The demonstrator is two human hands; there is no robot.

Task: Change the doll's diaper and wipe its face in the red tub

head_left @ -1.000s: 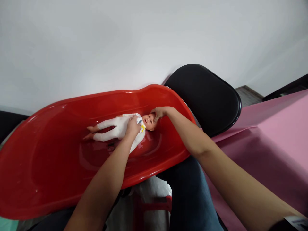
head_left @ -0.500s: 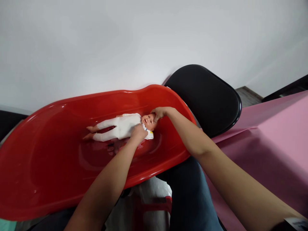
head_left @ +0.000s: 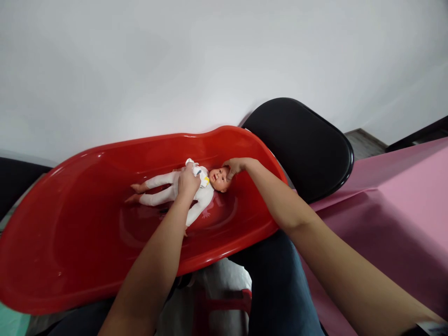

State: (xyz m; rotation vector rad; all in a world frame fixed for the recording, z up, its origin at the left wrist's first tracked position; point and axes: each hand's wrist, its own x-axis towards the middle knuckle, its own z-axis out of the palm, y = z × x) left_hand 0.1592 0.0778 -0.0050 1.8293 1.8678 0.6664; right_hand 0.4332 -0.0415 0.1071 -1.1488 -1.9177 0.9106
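Observation:
A baby doll [head_left: 206, 196] in a white body suit lies on its back inside a red baby bathtub [head_left: 87, 219], its head to the right and its bare feet to the left. My left hand [head_left: 188, 182] is closed round a small white cloth [head_left: 202, 177] with yellow and blue marks, holding it against the doll's chest. At the top of the doll's head, my right hand [head_left: 235, 166] grips the head, with the thumb by the forehead and the other fingers partly hidden behind it. My left forearm crosses the tub's near rim.
A black chair seat [head_left: 299, 147] stands against the tub's right end, beside a pink-covered surface [head_left: 402, 200]. The white wall [head_left: 175, 65] rises close behind the tub. Below the near rim are my legs and a red stool [head_left: 227, 303].
My left hand has moved with the cloth from beside the doll's neck and near shoulder across to its chest. The doll's near arm now shows. My right hand stays at the head.

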